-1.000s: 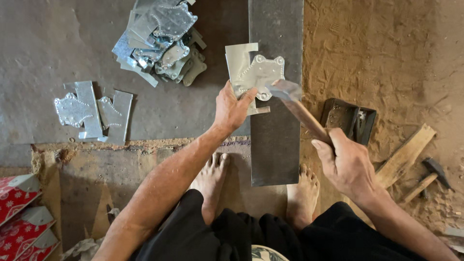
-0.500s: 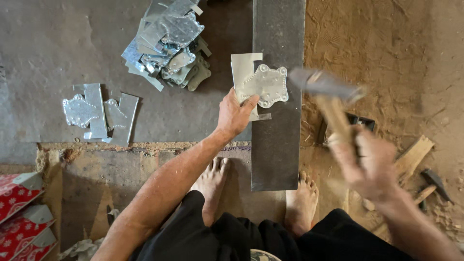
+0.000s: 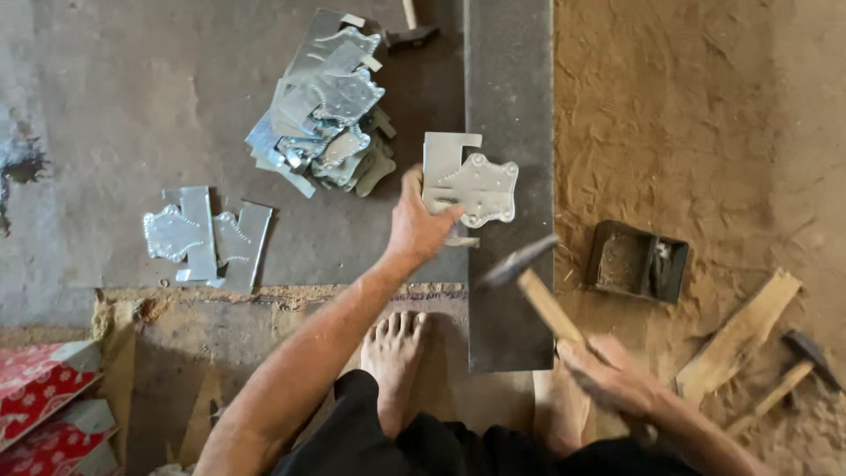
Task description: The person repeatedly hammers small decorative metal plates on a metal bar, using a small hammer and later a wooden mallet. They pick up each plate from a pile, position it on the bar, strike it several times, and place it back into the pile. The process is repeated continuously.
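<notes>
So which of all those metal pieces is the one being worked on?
Find the long dark bar running up the middle of the floor. The piece lies on its left edge, pinned by the left hand: a single shiny scalloped plate, apart from the heap and the flat pair.

I see the scalloped silver metal plate (image 3: 476,188) on the long dark steel bar's (image 3: 509,97) left edge; the pile of stamped plates (image 3: 324,115) lies left of it, the small dark open box (image 3: 639,262) right.
</notes>
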The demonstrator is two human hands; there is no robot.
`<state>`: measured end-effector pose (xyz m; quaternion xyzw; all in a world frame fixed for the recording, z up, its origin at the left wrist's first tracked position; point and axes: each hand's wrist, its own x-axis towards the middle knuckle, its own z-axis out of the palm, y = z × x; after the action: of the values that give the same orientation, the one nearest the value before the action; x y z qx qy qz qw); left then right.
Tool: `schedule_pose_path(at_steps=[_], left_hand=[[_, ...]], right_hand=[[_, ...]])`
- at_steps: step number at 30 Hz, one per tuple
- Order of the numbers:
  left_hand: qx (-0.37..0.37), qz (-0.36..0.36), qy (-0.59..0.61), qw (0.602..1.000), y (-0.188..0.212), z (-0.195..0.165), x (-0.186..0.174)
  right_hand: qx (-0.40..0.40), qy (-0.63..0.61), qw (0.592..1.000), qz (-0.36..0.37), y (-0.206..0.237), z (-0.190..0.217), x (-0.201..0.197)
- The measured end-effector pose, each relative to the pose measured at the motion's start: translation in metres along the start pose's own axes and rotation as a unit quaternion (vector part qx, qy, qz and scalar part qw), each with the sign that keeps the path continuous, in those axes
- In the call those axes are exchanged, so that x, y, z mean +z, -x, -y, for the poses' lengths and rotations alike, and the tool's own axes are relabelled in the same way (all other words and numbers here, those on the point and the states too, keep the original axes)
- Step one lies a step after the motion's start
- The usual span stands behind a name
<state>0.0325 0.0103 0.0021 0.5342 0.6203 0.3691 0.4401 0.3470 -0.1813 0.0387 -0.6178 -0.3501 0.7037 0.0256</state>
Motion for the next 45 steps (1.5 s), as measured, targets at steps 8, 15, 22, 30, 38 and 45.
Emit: schedule_pose_path(at_steps=[8, 15, 22, 30, 38, 45], left_hand=[[0.010, 0.035, 0.018, 0.999, 0.008, -0.006, -0.030], [-0.332, 0.110, 0.489, 0.799, 0.016, -0.024, -0.053], [-0.234, 0.083, 0.324, 0.913, 0.023, -0.015, -0.067], [-0.183, 0.034, 0.235, 0.954, 0.018, -0.015, -0.074], [-0.166, 0.048, 0.256, 0.951, 0.018, -0.026, -0.074], [-0.127, 0.060, 0.244, 0.959, 0.013, -0.031, -0.072]], right_hand=[[-0.035, -0.046, 0.978, -0.201, -0.034, -0.016, -0.017], [-0.141, -0.221, 0.960, -0.100, -0.024, 0.055, -0.037], [-0.099, -0.250, 0.958, -0.097, -0.030, 0.080, -0.023], [-0.097, -0.213, 0.962, -0.137, -0.025, 0.094, -0.030], [-0.117, -0.121, 0.975, -0.148, -0.046, 0.143, -0.030], [-0.179, -0.124, 0.974, -0.064, -0.071, 0.173, -0.022]])
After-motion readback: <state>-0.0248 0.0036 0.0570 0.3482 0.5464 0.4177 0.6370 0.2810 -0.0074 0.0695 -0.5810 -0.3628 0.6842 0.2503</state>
